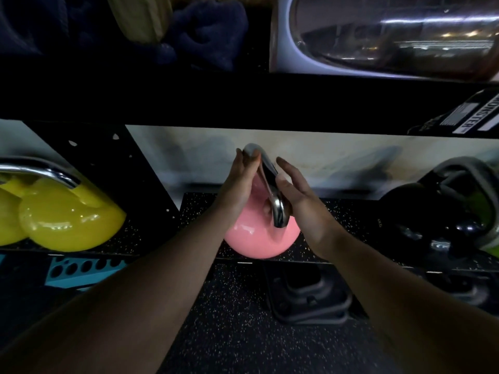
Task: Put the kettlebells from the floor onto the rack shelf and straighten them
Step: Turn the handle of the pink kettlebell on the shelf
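A pink kettlebell [256,238] with a chrome handle stands on the speckled black rack shelf [337,211], in the middle of the view. My left hand [240,182] presses flat against the left side of the handle, fingers straight. On the handle's right side lies my right hand [299,193], also with straight fingers and the thumb touching the chrome. Neither hand is wrapped around the handle. Two yellow kettlebells [67,220] sit on the same shelf at the far left. A black kettlebell [432,211] with a grey handle stands at the right, a green one [488,211] behind it.
A black upright post [140,163] with holes divides the shelf between the yellow and pink bells. A black upper shelf beam [243,101] runs low overhead. A black rack foot [307,295] is bolted to the speckled floor below the shelf edge.
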